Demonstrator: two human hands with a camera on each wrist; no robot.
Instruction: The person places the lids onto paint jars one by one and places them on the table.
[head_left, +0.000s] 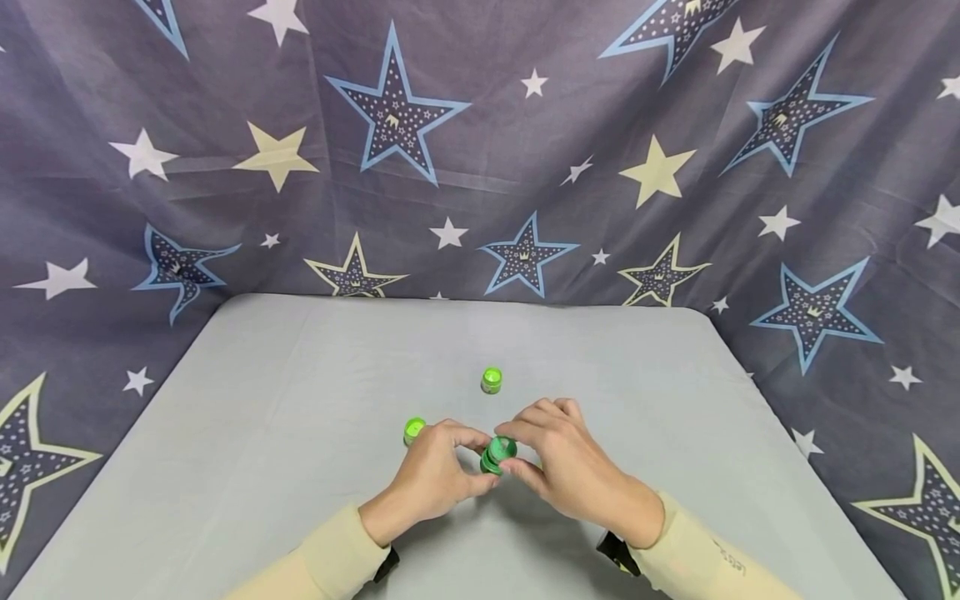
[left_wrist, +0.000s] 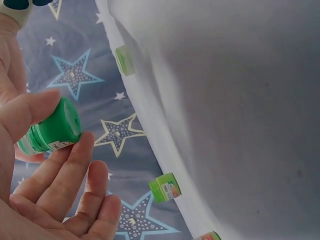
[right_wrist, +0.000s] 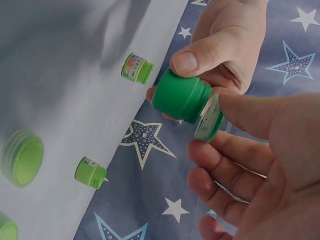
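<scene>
My left hand grips a small dark green paint jar by its body, thumb on one side and fingers on the other. With thumb and fingertips my right hand pinches the jar's round green lid. This lid sits tilted at the threaded neck, its pale underside partly showing in the right wrist view. A printed label shows on the jar in the left wrist view. Both hands meet low over the middle of the table.
A light green jar stands beyond the hands on the grey-covered table. Another light green jar is just behind my left hand. Two light green round pieces lie at the right wrist view's left edge. A star-patterned cloth hangs behind.
</scene>
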